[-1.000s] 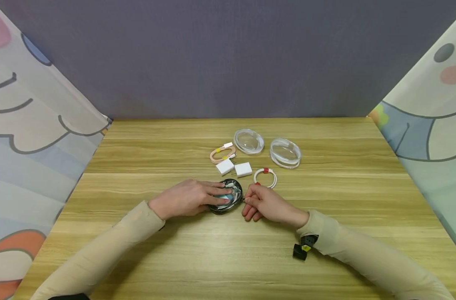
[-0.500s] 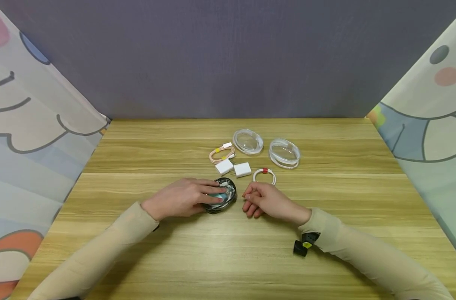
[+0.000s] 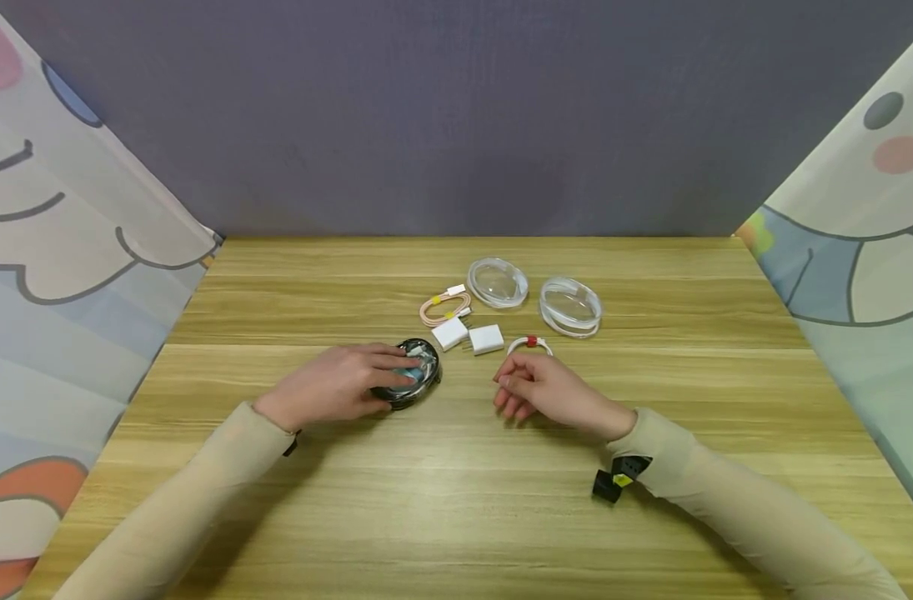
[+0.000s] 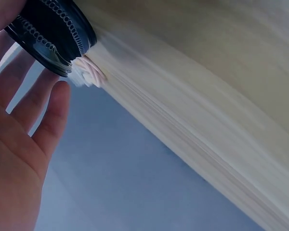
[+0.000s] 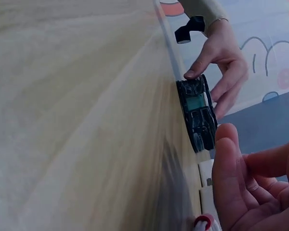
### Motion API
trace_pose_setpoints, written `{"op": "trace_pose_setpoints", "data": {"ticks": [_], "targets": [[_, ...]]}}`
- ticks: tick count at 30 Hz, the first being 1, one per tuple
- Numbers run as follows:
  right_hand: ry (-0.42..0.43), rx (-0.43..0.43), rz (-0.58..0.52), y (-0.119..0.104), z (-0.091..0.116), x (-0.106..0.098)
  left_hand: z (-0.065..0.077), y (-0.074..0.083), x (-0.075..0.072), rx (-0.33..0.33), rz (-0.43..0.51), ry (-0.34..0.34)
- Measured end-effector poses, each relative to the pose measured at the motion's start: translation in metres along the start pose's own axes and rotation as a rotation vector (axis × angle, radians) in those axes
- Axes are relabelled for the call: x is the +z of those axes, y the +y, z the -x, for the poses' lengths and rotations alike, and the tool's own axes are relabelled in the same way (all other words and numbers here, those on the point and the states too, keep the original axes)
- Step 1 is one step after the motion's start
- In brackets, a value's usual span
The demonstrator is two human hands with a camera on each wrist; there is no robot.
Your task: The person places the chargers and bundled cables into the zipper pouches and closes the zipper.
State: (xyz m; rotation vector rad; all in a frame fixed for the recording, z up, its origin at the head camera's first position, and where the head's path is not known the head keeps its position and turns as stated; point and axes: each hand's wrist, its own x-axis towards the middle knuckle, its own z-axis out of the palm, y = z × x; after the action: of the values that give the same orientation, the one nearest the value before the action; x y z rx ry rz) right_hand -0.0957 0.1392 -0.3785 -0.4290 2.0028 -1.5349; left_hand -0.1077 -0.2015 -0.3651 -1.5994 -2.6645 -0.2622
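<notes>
Two plugs [image 3: 487, 339] lie right of the case [image 3: 426, 375] that the left hand [image 3: 339, 383] grips; the right hand [image 3: 542, 390], fingers loosely bent, is near a cord [image 3: 532, 341].

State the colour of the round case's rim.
The rim is black; the left wrist view shows it best.

The left hand [image 3: 336, 385] is covering part of the black case [image 3: 428, 381] in the head view, and the contents [image 3: 423, 358] are showing too small to tell apart. The right hand [image 3: 552, 390] is hiding the near side of the white cable coil [image 3: 531, 341]. In the left wrist view, pinkish things [image 4: 90, 73] beyond the case are blurring. In the right wrist view, the right edge is cropping the right hand.
</notes>
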Motion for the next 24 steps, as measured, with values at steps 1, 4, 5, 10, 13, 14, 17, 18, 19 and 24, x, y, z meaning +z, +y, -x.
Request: {"op": "trace_pose_setpoints", "data": {"ticks": [1,4,5,10,13,14,17,18,19,24], "targets": [[-0.002,-0.007,-0.001,-0.001,0.000,-0.001,0.001,-0.002,0.000,-0.009,-0.002,0.002],[0.002,-0.021,0.002,-0.003,-0.001,-0.005,0.005,-0.007,-0.001,-0.041,0.001,0.002],[0.006,-0.022,0.002,-0.003,-0.001,-0.006,0.006,-0.009,-0.001,-0.055,0.001,0.003],[0.030,-0.015,-0.010,-0.004,-0.002,-0.014,0.014,-0.020,-0.001,-0.108,0.018,0.018],[0.056,-0.019,-0.005,-0.004,-0.002,-0.019,0.018,-0.026,-0.002,-0.128,0.028,0.025],[0.069,-0.025,0.006,-0.004,-0.002,-0.021,0.019,-0.028,-0.002,-0.134,0.034,0.026],[0.086,-0.045,0.012,-0.005,-0.004,-0.028,0.023,-0.033,-0.003,-0.158,0.032,0.027],[0.090,-0.053,0.014,-0.005,-0.005,-0.030,0.024,-0.034,-0.003,-0.164,0.033,0.027],[0.091,-0.063,0.019,-0.005,-0.007,-0.032,0.024,-0.036,-0.004,-0.170,0.031,0.029],[0.136,-0.127,0.093,-0.003,-0.014,-0.043,0.028,-0.042,-0.006,-0.208,0.052,0.025]]}}
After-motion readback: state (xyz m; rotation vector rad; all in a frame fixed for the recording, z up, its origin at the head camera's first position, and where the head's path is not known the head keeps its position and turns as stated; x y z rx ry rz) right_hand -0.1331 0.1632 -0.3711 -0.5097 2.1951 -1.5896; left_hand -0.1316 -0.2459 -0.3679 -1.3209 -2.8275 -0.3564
